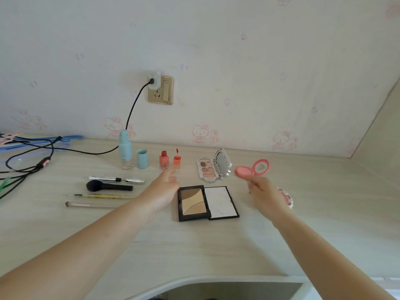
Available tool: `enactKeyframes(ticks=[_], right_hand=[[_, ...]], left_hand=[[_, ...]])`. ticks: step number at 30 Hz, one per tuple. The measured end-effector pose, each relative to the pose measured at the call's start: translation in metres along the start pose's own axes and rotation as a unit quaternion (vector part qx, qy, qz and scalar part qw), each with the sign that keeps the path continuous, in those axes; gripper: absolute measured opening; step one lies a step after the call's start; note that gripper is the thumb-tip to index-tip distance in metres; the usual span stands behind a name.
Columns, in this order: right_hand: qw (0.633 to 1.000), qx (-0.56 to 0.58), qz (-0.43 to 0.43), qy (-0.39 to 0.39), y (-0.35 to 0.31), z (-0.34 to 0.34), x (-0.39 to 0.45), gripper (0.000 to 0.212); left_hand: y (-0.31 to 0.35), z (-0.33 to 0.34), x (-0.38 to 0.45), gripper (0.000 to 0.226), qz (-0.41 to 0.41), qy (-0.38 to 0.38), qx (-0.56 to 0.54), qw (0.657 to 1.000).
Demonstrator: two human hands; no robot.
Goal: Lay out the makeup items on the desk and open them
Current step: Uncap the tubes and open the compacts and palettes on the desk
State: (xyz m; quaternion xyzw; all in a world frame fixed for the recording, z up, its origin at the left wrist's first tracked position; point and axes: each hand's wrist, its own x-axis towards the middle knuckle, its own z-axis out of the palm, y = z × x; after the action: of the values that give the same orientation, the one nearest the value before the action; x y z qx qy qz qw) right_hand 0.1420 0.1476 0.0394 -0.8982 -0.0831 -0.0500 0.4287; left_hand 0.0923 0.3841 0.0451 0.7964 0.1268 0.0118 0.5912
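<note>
We judge the task nearly done: the contour palette [208, 202] lies open. Behind it, our right hand [263, 192] pinches the opened pink compact [252, 168]; our left hand [165, 187] hovers slack, empty.

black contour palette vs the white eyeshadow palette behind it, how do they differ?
The black contour palette has a plain rectangular case; the white eyeshadow palette has a scalloped, ornate edge. The black one's lid lies flat on the desk; the white one's mirrored lid stands up. The black one holds tan and cream curved pans, the white one small pink and brown pans. Both are open.
</note>
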Motion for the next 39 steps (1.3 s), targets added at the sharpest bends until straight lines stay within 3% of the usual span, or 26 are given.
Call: enactKeyframes(ticks=[3, 8, 12, 17, 20, 23, 28, 32, 34, 39], right_hand=[[0.998, 0.011, -0.015, 0.054, 0.011, -0.032, 0.003, 0.034], [0.996, -0.015, 0.008, 0.087, 0.041, -0.067, 0.004, 0.034], [0.998, -0.019, 0.045, 0.045, 0.062, -0.070, -0.002, 0.039], [0.997, 0.000, 0.079, -0.016, 0.066, -0.056, -0.007, 0.067], [0.995, -0.064, 0.070, -0.011, 0.069, -0.050, -0.003, 0.083], [0.987, -0.149, 0.054, -0.004, 0.069, -0.044, -0.002, 0.086], [0.988, -0.150, 0.043, 0.011, 0.068, -0.043, -0.001, 0.085], [0.997, -0.071, 0.002, 0.024, 0.071, -0.053, -0.007, 0.082], [0.999, -0.007, -0.042, 0.014, 0.067, -0.061, -0.015, 0.079], [0.987, 0.008, -0.132, -0.089, 0.053, -0.084, -0.032, 0.087]], left_hand=[[0.017, 0.016, -0.002, 0.047, 0.057, 0.006, 0.015, 0.998], [0.045, 0.074, -0.003, 0.038, 0.072, -0.085, -0.019, 0.994], [0.054, 0.123, 0.001, 0.030, 0.055, -0.149, -0.048, 0.986], [0.049, 0.161, 0.009, 0.052, -0.001, -0.189, -0.036, 0.981], [0.043, 0.175, 0.014, 0.067, -0.020, -0.189, -0.047, 0.981], [0.045, 0.181, 0.015, 0.056, -0.027, -0.178, -0.060, 0.982], [0.045, 0.181, 0.011, 0.056, -0.039, -0.172, -0.107, 0.978], [0.049, 0.173, 0.010, 0.036, -0.090, -0.161, -0.256, 0.949], [0.050, 0.169, 0.006, 0.031, -0.119, -0.197, -0.288, 0.930], [0.046, 0.163, 0.001, 0.069, -0.144, -0.350, -0.254, 0.890]])
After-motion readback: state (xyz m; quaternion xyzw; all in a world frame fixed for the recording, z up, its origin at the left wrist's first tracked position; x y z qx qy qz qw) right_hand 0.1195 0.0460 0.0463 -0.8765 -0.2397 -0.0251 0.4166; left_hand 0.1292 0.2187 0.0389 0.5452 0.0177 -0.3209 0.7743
